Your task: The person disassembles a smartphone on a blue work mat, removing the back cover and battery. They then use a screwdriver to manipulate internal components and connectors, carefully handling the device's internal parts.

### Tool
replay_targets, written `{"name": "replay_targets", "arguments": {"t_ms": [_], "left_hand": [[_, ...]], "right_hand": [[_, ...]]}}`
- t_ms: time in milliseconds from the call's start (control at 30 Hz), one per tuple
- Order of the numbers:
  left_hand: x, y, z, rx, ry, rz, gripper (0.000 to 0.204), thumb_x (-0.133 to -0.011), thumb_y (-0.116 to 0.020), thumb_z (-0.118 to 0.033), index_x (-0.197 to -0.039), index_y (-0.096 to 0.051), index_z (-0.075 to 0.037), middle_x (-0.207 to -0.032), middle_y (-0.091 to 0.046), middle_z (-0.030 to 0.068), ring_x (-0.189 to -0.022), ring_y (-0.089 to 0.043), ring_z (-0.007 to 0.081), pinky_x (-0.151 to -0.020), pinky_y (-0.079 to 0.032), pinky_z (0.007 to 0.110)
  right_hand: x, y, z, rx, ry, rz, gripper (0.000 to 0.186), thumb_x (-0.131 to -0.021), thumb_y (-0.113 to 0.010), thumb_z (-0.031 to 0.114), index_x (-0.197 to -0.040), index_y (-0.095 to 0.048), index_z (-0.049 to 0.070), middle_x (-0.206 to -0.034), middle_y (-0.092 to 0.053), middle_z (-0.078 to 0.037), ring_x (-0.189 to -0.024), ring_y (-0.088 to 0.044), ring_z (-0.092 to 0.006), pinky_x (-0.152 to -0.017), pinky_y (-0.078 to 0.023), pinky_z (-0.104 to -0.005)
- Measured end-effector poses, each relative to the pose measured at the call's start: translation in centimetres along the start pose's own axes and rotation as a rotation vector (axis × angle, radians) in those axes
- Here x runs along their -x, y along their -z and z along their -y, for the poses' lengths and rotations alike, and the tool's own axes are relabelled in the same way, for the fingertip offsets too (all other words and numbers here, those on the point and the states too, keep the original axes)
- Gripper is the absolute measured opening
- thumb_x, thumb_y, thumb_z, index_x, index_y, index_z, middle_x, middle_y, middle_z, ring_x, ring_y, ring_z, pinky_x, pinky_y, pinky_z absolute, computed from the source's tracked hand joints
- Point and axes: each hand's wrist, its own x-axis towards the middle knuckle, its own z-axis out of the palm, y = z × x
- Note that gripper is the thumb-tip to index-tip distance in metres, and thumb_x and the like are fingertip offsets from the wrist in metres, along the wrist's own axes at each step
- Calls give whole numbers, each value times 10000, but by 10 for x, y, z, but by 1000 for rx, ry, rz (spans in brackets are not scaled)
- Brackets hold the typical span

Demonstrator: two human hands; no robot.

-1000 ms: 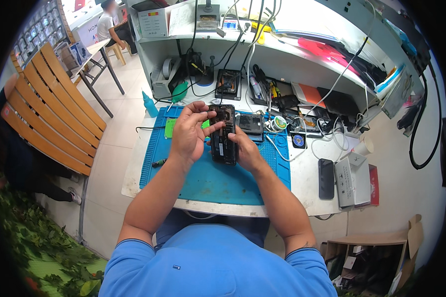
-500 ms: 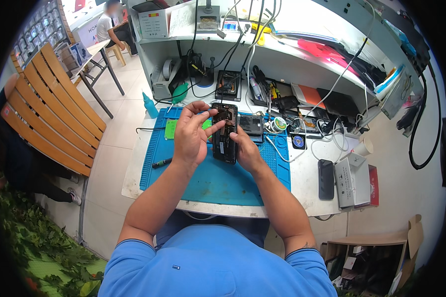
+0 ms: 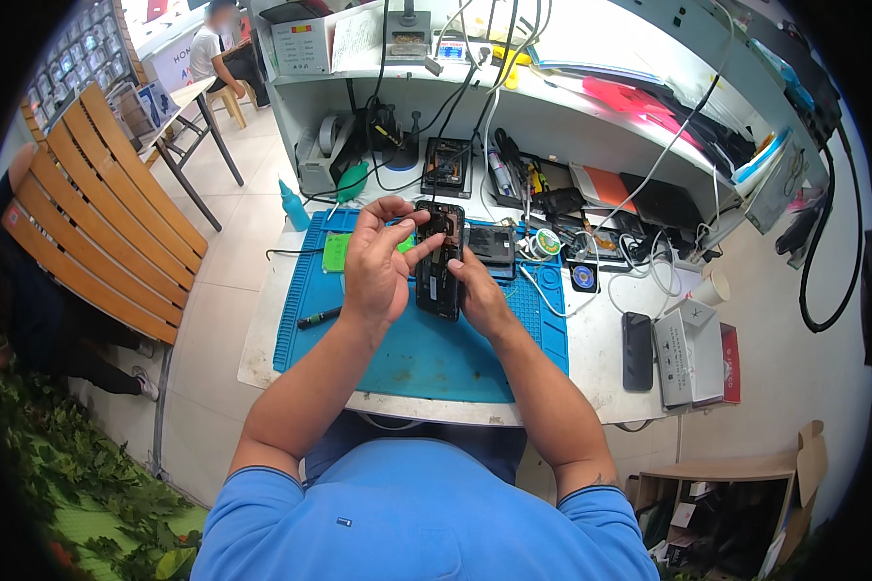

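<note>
Black opened phone point(image 3: 440, 281): holding in right fingers point(image 3: 463, 270); can't tell grip of left fingers point(image 3: 421, 251); might slip, scratching internals point(image 3: 452, 225).

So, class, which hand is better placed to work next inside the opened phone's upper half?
Probably the left hand: its fingers are at the upper half of the phone, while the right hand holds its right side.
</note>
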Motion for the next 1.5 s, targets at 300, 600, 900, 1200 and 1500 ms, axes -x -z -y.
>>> {"name": "replay_targets", "arguments": {"t_ms": [300,600,900,1200,1500], "left_hand": [[2,-1,2,12,-15,-2,263,-1033,-530,-15,-1296,-519,-15,-1316,-532,126,-1326,-598,269,-1088,-586,544],[13,-16,1,87,-33,-25,341,-1001,-547,-43,-1339,-512,-73,-1406,-548,112,-1455,-495,295,-1192,-427,655],[8,-3,-7,258,32,-102,252,-1009,-567,-75,-1258,-529,-93,-1344,-581,115,-1402,-521,327,-1146,-461,697],[0,5,-1,305,143,-199,221,-1007,-601,-78,-1220,-545,-95,-1244,-611,106,-1293,-565,319,-1087,-511,639],[-3,16,4,332,162,-219,235,-999,-622,-71,-1222,-550,-86,-1215,-626,105,-1242,-584,301,-1066,-533,588]], "right_hand": [[0,-2,3,60,0,21,620,-1095,-445,258,-1649,-324,6,-1429,-611,-153,-1312,-620,-204,-1097,-489,-332],[1,-8,-5,559,257,-70,631,-1101,-425,246,-1654,-324,-39,-1596,-501,-224,-1482,-476,-292,-1243,-321,-373],[5,-12,-1,274,160,-43,638,-1107,-424,255,-1673,-308,-16,-1481,-582,-155,-1334,-552,-189,-1143,-427,-330],[5,-7,-4,310,149,-16,634,-1096,-422,253,-1661,-326,-18,-1519,-560,-176,-1370,-535,-223,-1167,-406,-345],[3,-10,-1,62,23,4,609,-1085,-434,258,-1638,-351,15,-1407,-629,-193,-1260,-665,-261,-1080,-539,-397]]}}
